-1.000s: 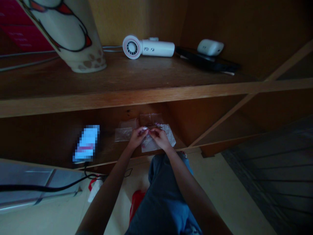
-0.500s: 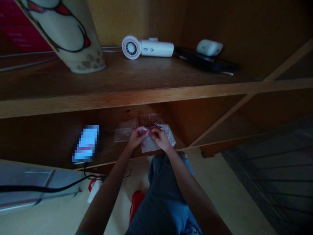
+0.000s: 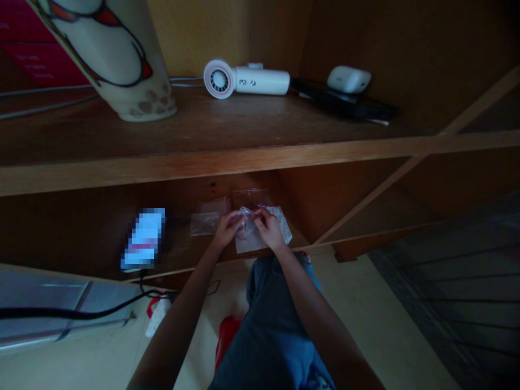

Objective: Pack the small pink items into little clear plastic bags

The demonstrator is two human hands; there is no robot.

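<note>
On the lower shelf my left hand [image 3: 227, 228] and my right hand [image 3: 268, 227] are close together, fingers pinched on a small clear plastic bag [image 3: 245, 215] between them. Something pinkish shows in or behind the bag, too small to make out. Under the hands lies a whitish sheet [image 3: 252, 242], its patterned right part [image 3: 283, 225] beside my right hand. Small purple-pink bits [image 3: 263, 206] lie at its top edge. Flat clear bags [image 3: 204, 223] rest left of my left hand, and another clear bag [image 3: 251, 196] lies behind the hands.
A lit phone [image 3: 143, 239] with a cable stands left on the lower shelf. The upper shelf [image 3: 227, 124] holds a patterned cup [image 3: 138, 70], a white handheld fan [image 3: 262, 80] and a white case [image 3: 349, 79] on a dark flat object [image 3: 345, 100]. Its front edge overhangs the hands.
The fingertips have moved slightly apart, and more of the clear bag shows between my hands. The things on the shelves have stayed in place.
</note>
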